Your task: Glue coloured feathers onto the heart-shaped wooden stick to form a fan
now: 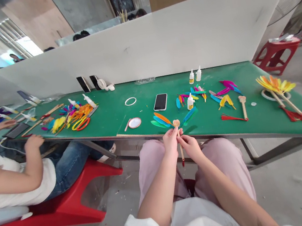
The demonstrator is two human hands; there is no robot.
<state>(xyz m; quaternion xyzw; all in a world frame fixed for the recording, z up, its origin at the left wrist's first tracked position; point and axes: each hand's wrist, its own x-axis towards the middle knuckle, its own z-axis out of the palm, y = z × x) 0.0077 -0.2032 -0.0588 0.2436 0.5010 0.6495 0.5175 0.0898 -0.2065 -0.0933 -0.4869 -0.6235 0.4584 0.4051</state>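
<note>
Both hands meet at the table's front edge around a wooden stick (180,144) with a heart-shaped top. My left hand (171,140) is closed on it just below the top. From the lower right, my right hand (190,145) pinches the same stick. Green, blue and orange feathers (162,119) fan out left of the top, and blue-green feathers (189,116) spread to its right. A small red tip hangs at the stick's lower end. Beyond it stands a white glue bottle (190,102). A phone (160,102) lies on the green table (123,90).
Loose feathers (225,88), another wooden stick (244,107) with a red tassel and a finished-looking yellow feather fan (277,86) lie to the right. A small white dish (135,123) and a white ring (130,101) are left. A seated person (11,168) works at far left.
</note>
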